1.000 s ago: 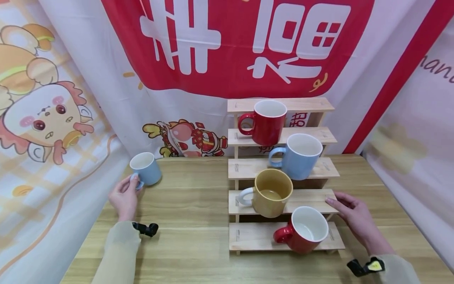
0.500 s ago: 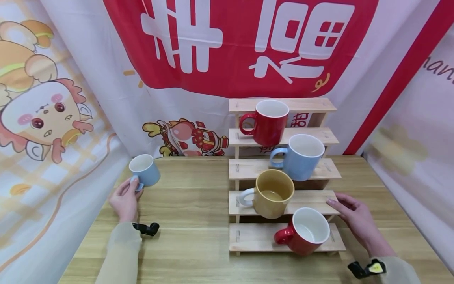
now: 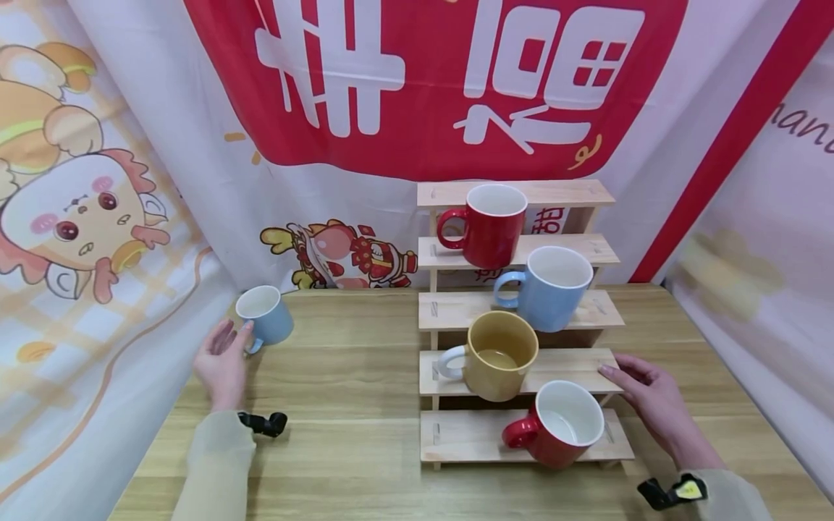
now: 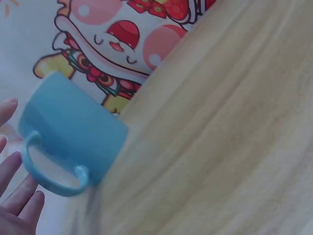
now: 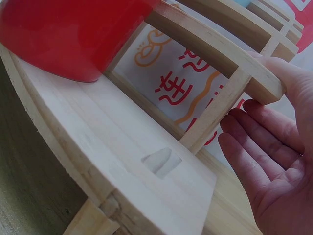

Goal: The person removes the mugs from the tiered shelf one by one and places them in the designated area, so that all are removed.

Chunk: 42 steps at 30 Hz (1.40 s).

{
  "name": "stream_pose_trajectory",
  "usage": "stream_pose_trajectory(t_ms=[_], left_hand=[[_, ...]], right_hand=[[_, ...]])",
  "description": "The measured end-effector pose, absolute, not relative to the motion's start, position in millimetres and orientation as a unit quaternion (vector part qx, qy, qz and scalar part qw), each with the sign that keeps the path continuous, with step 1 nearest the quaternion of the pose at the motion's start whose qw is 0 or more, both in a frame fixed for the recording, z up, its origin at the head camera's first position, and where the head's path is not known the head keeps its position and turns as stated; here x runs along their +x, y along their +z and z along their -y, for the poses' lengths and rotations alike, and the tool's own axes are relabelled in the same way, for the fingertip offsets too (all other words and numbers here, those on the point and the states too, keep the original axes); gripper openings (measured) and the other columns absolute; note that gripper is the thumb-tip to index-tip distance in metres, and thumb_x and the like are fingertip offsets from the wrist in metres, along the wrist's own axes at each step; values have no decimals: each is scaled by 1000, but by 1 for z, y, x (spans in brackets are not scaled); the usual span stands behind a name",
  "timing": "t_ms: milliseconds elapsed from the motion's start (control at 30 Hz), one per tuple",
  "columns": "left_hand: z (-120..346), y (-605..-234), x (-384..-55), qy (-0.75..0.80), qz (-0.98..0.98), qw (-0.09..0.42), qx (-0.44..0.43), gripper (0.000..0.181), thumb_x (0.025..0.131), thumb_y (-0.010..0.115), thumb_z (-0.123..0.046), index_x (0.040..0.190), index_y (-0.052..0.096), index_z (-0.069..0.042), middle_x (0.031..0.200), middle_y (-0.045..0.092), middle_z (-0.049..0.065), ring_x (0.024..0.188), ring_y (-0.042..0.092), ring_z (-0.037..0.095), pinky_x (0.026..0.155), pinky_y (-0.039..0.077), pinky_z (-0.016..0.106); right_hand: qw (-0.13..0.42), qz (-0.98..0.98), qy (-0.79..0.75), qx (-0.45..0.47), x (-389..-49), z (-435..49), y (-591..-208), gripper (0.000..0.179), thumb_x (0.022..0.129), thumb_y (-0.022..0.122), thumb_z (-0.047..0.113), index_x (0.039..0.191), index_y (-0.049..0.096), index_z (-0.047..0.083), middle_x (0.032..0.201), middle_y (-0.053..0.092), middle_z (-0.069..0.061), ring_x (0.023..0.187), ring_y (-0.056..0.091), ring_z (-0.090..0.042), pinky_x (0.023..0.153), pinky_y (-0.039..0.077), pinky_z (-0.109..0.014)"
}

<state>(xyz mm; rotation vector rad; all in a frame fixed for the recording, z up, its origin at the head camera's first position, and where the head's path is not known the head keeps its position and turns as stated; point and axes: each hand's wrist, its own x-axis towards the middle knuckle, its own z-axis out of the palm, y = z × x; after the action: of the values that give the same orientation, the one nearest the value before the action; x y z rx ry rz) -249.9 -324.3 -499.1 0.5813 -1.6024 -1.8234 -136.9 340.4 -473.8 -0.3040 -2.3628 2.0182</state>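
A light blue mug (image 3: 266,315) stands upright on the table at the far left. Beside its handle is my left hand (image 3: 221,360), fingers spread and loose; in the left wrist view the fingertips (image 4: 32,205) lie close to the handle, with no grip on it. At the right, my right hand (image 3: 651,394) holds the end of a board on the stepped wooden rack (image 3: 573,369), thumb on top and fingers below. Mugs stand on the rack: a red mug (image 3: 493,228) uppermost, a blue mug (image 3: 554,289), a yellow mug with a white handle (image 3: 500,358), and a lower red mug (image 3: 562,427).
The wood-grain table (image 3: 345,405) spreads between the left mug and the rack. A white printed cloth (image 3: 365,192) with a red panel hangs behind, and cloth walls (image 3: 117,340) close in both sides.
My left fingers have let go of the blue mug's handle and the hand has drawn slightly left. The mug stays nearly in place. My right hand keeps its hold on the rack.
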Motion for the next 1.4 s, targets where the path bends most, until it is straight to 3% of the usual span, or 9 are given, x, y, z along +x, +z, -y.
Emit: stream_pose_trajectory(t_ms=[167, 367, 533, 867, 1067, 1167, 1267, 1400], left_hand=[[316, -468, -246, -692, 611, 339, 181, 56, 75, 93, -15, 126, 71, -7, 126, 69, 11, 120, 64, 22, 101, 50, 25], [289, -419, -239, -701, 625, 323, 117, 58, 75, 94, -19, 128, 71, -10, 128, 69, 8, 122, 63, 21, 101, 50, 25], [254, -385, -233, -689, 651, 316, 40, 54, 78, 92, -17, 127, 71, -11, 130, 68, 8, 121, 63, 22, 103, 49, 29], [187, -352, -229, -678, 664, 298, -105, 46, 85, 85, -10, 128, 71, -10, 128, 69, 10, 119, 65, 24, 101, 51, 34], [159, -341, -235, -686, 654, 280, -154, 46, 87, 84, -12, 131, 69, -10, 128, 69, 10, 118, 65, 26, 103, 50, 42], [145, -333, -239, -681, 665, 258, -165, 47, 87, 84, -17, 131, 69, -12, 129, 68, 9, 119, 65, 25, 104, 50, 42], [131, -322, -243, -668, 682, 240, -178, 47, 87, 84, -23, 131, 70, -17, 129, 68, 6, 119, 64, 23, 105, 50, 40], [112, -304, -251, -659, 692, 219, -197, 48, 87, 85, -27, 132, 69, -18, 129, 69, -1, 119, 64, 17, 104, 50, 36]], right_hand=[[-7, 773, 627, -100, -138, -342, -475, 26, 99, 70, 31, 124, 68, 23, 108, 63, 19, 99, 59, 1, 81, 53, -15], [-2, 761, 640, -104, -138, -343, -475, 19, 99, 71, 26, 118, 71, 29, 106, 64, 19, 96, 59, 0, 79, 53, -15], [-5, 771, 629, -103, -138, -341, -474, 23, 99, 71, 31, 121, 69, 27, 108, 63, 19, 98, 59, 0, 80, 53, -15], [-4, 778, 620, -103, -138, -343, -474, 22, 99, 70, 30, 121, 69, 26, 107, 63, 17, 95, 57, -1, 77, 53, -17], [-20, 790, 603, -108, -137, -342, -472, 43, 98, 70, 39, 134, 63, 16, 112, 59, 16, 99, 58, 1, 82, 53, -15], [-14, 781, 615, -107, -137, -341, -472, 36, 99, 71, 34, 131, 65, 18, 111, 61, 17, 98, 58, 1, 80, 53, -14], [-4, 771, 629, -102, -137, -342, -474, 19, 100, 70, 27, 118, 70, 31, 106, 63, 21, 96, 58, 2, 77, 53, -15], [-8, 775, 623, -104, -138, -342, -475, 19, 99, 70, 29, 118, 69, 33, 106, 63, 22, 97, 58, 2, 78, 53, -15]])
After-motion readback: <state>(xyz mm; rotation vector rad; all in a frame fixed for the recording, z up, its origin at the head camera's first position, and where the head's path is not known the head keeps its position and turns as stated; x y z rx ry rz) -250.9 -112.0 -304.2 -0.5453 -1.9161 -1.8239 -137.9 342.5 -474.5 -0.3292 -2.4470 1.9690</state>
